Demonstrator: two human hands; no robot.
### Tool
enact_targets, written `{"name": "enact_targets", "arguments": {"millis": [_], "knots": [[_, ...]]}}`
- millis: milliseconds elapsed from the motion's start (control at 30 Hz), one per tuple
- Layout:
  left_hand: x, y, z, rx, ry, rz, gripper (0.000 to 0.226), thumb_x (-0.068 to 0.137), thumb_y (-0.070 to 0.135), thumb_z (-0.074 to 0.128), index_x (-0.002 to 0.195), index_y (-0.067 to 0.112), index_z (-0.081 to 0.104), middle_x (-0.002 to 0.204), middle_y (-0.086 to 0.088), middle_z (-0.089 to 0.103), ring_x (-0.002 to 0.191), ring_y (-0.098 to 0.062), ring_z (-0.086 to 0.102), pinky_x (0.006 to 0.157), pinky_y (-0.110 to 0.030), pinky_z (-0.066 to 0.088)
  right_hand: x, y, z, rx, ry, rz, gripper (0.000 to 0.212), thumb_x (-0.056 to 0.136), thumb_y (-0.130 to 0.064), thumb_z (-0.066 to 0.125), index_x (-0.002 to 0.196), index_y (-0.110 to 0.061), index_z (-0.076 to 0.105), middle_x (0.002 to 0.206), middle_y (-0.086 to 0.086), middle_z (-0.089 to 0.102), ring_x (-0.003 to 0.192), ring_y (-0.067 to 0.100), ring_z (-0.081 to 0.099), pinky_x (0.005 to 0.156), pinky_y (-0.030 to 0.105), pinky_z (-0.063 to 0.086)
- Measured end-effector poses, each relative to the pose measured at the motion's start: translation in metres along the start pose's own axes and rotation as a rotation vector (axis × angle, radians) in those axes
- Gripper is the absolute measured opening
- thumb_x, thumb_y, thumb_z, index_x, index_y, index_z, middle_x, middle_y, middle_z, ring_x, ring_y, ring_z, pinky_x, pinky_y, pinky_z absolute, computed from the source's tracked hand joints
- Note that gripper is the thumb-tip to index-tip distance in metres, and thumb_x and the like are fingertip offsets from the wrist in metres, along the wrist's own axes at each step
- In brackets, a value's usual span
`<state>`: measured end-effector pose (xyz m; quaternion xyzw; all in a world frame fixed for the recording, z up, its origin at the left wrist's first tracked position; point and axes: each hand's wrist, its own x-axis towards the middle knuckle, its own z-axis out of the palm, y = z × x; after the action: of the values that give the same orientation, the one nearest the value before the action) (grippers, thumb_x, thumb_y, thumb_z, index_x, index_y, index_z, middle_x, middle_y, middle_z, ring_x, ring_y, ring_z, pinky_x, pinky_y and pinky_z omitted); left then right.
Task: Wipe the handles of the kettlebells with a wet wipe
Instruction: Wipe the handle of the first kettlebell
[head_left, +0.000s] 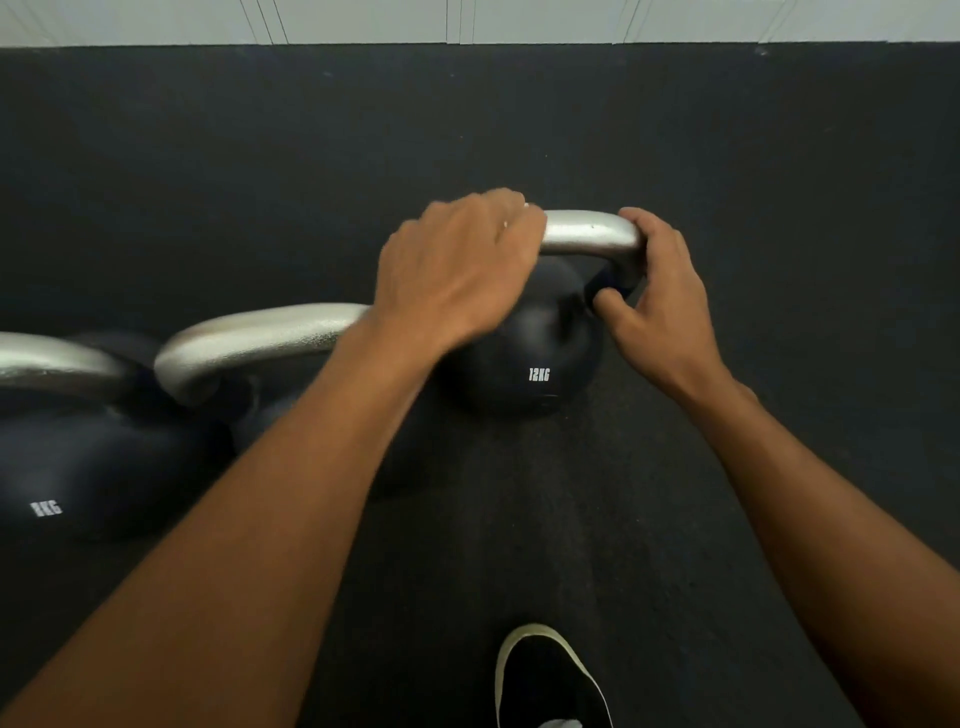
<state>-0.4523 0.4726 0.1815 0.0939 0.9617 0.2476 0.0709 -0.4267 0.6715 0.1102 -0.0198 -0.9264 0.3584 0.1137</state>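
1. An 8KG kettlebell (78, 467) is sitting on the black floor (519, 130) at the left, partly cut off by the frame, its silver loop catching the light
2. Just beside it a middle kettlebell (249, 330) is standing, its silver loop arching rightward and passing behind the left forearm
3. The left hand (457, 270) is lying over the left end of the handle (587, 231), fingers curling down over the bar; whatever is lying under the palm is hidden
4. The 12KG kettlebell (530, 343) that carries this handle is resting mid-floor, well apart from the floor's far edge, where a pale wall (363, 21) is rising
5. A black shoe (545, 680) with a pale sole is standing by the floor's near edge
6. The right hand (665, 301) is gripping the handle's right bend, fingers wrapping the outside, thumb pressing the front
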Motion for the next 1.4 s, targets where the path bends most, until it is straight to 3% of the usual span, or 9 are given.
{"name": "enact_targets", "arguments": {"millis": [100,167,267,433,667,900,1000,1167,1400], "knots": [[0.027,-0.013,-0.007,-0.029,-0.124,0.035,0.038,0.091,0.031,0.038,0.117,0.023,0.065,0.124,-0.012,0.064,0.101,-0.034,0.054,0.088,-0.041,0.041,0.0,-0.001,0.0,-0.001,0.001,-0.003,0.065,0.082,-0.01,0.064,0.143,-0.017,0.044,0.132,0.0,0.049,0.1,-0.006,0.042,0.078,-0.004,0.031],[0.037,-0.016,-0.014,-0.307,-0.198,-0.022,0.053,0.081,0.04,0.032,0.108,0.012,0.069,0.104,-0.009,0.074,0.094,-0.025,0.061,0.093,-0.048,0.048,0.0,0.0,-0.001,-0.006,-0.008,0.001,0.064,0.083,-0.01,0.064,0.143,-0.018,0.043,0.133,0.0,0.049,0.098,-0.007,0.042,0.078,-0.004,0.032],[0.042,-0.019,-0.02,-0.505,-0.335,-0.057,0.059,0.094,0.038,0.03,0.098,-0.001,0.073,0.073,0.003,0.075,0.066,-0.009,0.053,0.074,-0.036,0.043,-0.001,0.0,-0.003,-0.016,-0.022,0.0,0.063,0.084,-0.011,0.063,0.143,-0.019,0.043,0.133,0.002,0.049,0.096,-0.006,0.043,0.077,-0.003,0.033],[0.036,-0.018,-0.027,-0.324,-0.206,-0.005,0.056,0.097,0.04,0.026,0.098,0.017,0.078,0.093,0.019,0.076,0.102,-0.02,0.065,0.101,-0.046,0.046,0.0,0.001,-0.004,-0.026,-0.027,-0.01,0.063,0.084,-0.01,0.064,0.144,-0.017,0.043,0.135,0.003,0.049,0.097,-0.007,0.041,0.077,-0.003,0.033],[0.028,-0.018,-0.031,-0.267,-0.151,-0.036,0.055,0.098,0.042,0.024,0.099,0.023,0.076,0.094,0.024,0.07,0.107,-0.026,0.062,0.104,-0.048,0.044,0.0,-0.001,-0.002,-0.011,-0.014,0.0,0.062,0.084,-0.011,0.063,0.143,-0.017,0.045,0.133,0.003,0.05,0.097,-0.006,0.042,0.077,-0.003,0.032],[0.019,-0.019,-0.023,-0.193,-0.119,-0.015,0.039,0.102,0.032,0.024,0.1,0.021,0.061,0.124,0.017,0.069,0.111,-0.029,0.055,0.092,-0.044,0.039,0.0,0.001,-0.003,-0.023,-0.026,0.006,0.063,0.083,-0.013,0.063,0.143,-0.02,0.043,0.134,0.001,0.049,0.1,-0.005,0.043,0.079,-0.003,0.032],[0.013,-0.021,-0.022,-0.184,-0.055,-0.029,0.044,0.1,0.032,0.023,0.104,0.022,0.066,0.127,0.016,0.068,0.113,-0.032,0.055,0.099,-0.047,0.04,0.0,0.001,-0.002,-0.019,-0.02,0.012,0.063,0.083,-0.014,0.063,0.143,-0.02,0.044,0.134,0.0,0.049,0.103,-0.003,0.044,0.08,-0.002,0.032],[0.018,-0.018,-0.022,-0.109,-0.118,-0.058,0.037,0.103,0.033,0.025,0.102,0.025,0.061,0.133,0.001,0.063,0.106,-0.032,0.05,0.085,-0.04,0.034,0.0,0.001,-0.001,-0.015,-0.026,0.017,0.063,0.083,-0.014,0.063,0.143,-0.02,0.043,0.135,0.0,0.049,0.105,-0.001,0.045,0.081,-0.002,0.032],[0.003,-0.017,-0.021,0.026,-0.071,-0.067,0.029,0.104,0.032,0.034,0.105,0.024,0.061,0.106,-0.004,0.05,0.092,-0.03,0.037,0.079,-0.038,0.026,0.0,0.0,-0.001,-0.024,-0.014,0.013,0.064,0.084,-0.013,0.064,0.144,-0.019,0.043,0.136,0.002,0.049,0.102,-0.002,0.044,0.08,-0.002,0.033]]}}
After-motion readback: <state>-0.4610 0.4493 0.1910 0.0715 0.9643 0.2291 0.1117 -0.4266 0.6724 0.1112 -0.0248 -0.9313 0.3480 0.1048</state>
